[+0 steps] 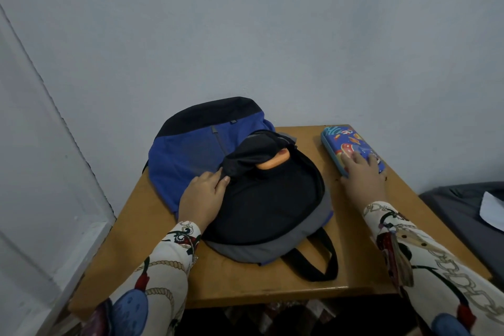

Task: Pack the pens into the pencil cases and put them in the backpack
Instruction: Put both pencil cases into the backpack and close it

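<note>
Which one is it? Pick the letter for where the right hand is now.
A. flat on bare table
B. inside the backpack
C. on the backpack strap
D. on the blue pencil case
D: the right hand lies on the near end of the blue pencil case at the table's right edge, while the left hand holds the backpack flap.

a single head-worn view looks forward and steeply down from above the near edge of a small wooden table point(245, 278), close enough that both patterned sleeves enter from the bottom corners. it faces a pale wall point(272, 22) that fills the upper half, behind the table. wide-angle bending curves a white door frame point(41, 123) left of the table. a grey bed point(463, 213) edges in right of the table. no second view shares the scene.
</note>
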A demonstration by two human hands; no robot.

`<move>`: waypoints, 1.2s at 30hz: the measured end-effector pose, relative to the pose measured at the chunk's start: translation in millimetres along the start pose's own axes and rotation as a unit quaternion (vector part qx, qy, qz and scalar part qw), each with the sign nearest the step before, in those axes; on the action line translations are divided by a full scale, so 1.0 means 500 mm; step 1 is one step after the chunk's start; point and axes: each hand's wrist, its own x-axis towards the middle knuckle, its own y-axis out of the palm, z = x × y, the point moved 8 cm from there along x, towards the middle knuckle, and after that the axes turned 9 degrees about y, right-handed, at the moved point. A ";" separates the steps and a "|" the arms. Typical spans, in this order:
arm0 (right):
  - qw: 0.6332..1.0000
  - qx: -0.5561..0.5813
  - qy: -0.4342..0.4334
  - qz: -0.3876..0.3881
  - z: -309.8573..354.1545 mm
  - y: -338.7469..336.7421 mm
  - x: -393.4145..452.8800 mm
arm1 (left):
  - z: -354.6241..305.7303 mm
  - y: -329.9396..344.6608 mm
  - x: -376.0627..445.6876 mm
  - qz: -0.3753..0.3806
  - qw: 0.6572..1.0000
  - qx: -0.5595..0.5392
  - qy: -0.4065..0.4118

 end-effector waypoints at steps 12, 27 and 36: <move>0.997 0.037 -0.007 -0.062 0.010 -0.032 -0.072 | 0.000 -0.002 -0.007 -0.006 1.000 -0.005 0.009; 0.963 0.239 0.115 0.043 -0.036 -0.006 -0.025 | -0.026 -0.035 -0.025 -0.045 0.998 -0.021 0.045; 0.940 0.339 0.039 -0.017 0.015 -0.090 -0.078 | 0.000 -0.096 0.044 -0.070 0.990 -0.121 -0.029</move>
